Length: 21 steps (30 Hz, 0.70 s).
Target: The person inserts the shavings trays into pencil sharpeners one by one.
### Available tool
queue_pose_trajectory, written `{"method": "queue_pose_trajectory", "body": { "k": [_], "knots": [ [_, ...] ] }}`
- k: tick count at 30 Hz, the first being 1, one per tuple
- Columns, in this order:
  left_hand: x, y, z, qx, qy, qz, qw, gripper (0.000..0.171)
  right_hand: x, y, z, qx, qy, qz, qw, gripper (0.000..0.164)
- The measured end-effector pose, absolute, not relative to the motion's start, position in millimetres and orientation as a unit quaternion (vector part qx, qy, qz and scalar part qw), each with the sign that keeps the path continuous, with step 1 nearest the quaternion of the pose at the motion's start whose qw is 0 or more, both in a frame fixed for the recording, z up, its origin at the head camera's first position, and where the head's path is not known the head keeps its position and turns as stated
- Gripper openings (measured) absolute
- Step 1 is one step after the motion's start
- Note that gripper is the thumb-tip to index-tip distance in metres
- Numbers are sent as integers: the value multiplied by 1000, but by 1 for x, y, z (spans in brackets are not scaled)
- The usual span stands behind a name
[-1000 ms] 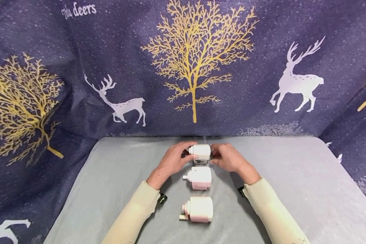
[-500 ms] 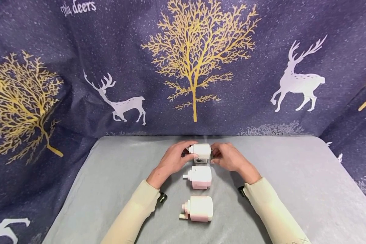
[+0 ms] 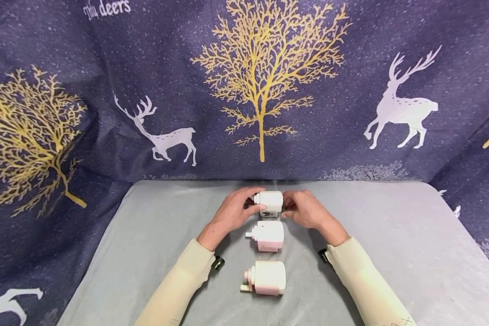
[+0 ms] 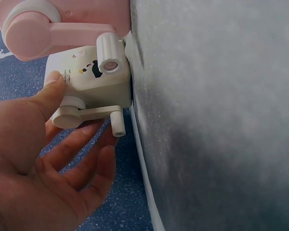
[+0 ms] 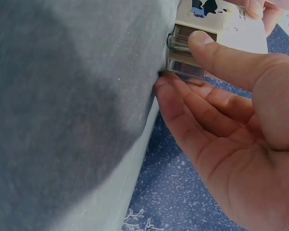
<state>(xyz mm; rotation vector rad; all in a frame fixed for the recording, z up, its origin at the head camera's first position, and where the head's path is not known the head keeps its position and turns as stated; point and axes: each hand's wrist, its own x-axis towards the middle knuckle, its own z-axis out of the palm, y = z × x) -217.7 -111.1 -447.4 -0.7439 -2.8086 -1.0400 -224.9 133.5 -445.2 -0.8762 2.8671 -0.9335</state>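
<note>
A white hand-crank pencil sharpener (image 3: 270, 199) stands at the far end of a row of sharpeners, near the table's back edge. My left hand (image 3: 234, 210) grips it, thumb on its printed side and fingers round behind. The sharpener's crank (image 4: 94, 113) points down toward the table in the left wrist view. On the opposite end, my right hand (image 3: 307, 209) pinches the clear shavings drawer (image 5: 179, 67), which juts partly out of the body. The thumb lies on the drawer's near side; its fingers go behind and beneath.
Two pink-and-white crank sharpeners stand closer to me: a middle one (image 3: 270, 233) just in front of the held one, and a nearest one (image 3: 270, 274). A grey cloth covers the table (image 3: 155, 253). Behind it hangs a dark blue curtain (image 3: 326, 149) with deer and trees.
</note>
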Motion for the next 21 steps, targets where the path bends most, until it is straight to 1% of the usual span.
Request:
{"method": "queue_pose_trajectory", "body": {
  "k": [9,21],
  "knots": [
    [-218,-112,-448,-245,-908,-338,31,52,-224,132,-446,-286,911,-297,-17,23],
    [-217,-113,-446,-245,-909,-337,24,53,-224,132,-447,-282,910,-303,-7,23]
  ]
}}
